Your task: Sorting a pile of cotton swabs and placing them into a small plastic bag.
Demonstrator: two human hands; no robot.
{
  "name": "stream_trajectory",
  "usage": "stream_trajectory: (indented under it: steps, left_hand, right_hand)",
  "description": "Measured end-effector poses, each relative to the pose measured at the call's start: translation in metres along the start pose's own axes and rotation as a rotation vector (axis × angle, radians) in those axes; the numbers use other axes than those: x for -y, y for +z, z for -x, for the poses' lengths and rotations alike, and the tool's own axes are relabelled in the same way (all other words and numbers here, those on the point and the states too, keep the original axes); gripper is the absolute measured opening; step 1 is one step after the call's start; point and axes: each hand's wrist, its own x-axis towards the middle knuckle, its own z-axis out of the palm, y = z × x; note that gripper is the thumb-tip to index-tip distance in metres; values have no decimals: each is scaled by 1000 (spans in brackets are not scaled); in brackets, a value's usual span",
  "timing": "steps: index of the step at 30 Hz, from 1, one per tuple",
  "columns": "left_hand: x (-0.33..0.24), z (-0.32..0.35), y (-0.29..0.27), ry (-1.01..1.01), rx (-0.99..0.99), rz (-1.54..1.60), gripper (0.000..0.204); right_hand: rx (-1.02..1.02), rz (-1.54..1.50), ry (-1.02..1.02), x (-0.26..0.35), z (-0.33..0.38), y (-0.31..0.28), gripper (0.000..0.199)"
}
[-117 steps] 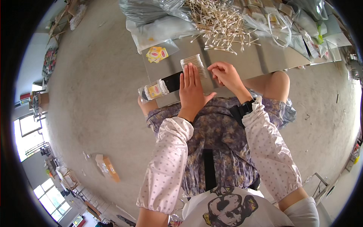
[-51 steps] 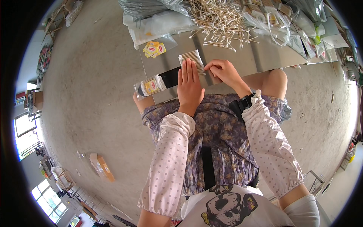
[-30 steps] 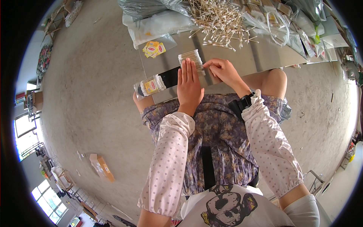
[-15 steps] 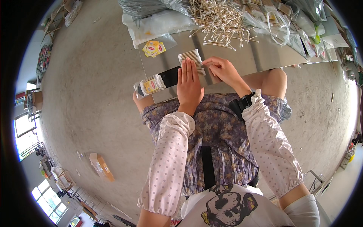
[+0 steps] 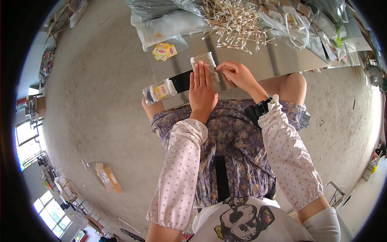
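Observation:
My left hand (image 5: pixel 202 90) lies flat with fingers straight and together, pressing on a neat row of cotton swabs (image 5: pixel 204 61) on the grey table (image 5: pixel 258 64). My right hand (image 5: pixel 236 74) is curled at the right end of that row, fingertips pinching the swabs' edge. A black strip (image 5: pixel 181 80) lies under my left hand. To its left sits a clear packet of bundled swabs with a yellow label (image 5: pixel 160 89).
A big loose heap of cotton swabs (image 5: pixel 234 20) lies at the table's far side. Yellow label cards (image 5: pixel 164 51) rest at the left. Clear plastic bags (image 5: pixel 169 24) and packets (image 5: pixel 306 20) crowd the back. A cardboard box (image 5: pixel 107 176) sits on the concrete floor.
My left hand has stayed flat on the swab row. My right hand has shifted slightly left, closing in on the row's right end.

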Motion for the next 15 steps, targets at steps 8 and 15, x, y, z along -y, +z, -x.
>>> stream_trajectory:
  steps: [8,15]
  left_hand:
    - [1,1,-1,-1,0,15,109]
    - [2,1,1,3,-14,24,109]
  right_hand:
    - [-60,102,-24,10,2,2,31]
    - [-60,128,-25,8,1,2,28]
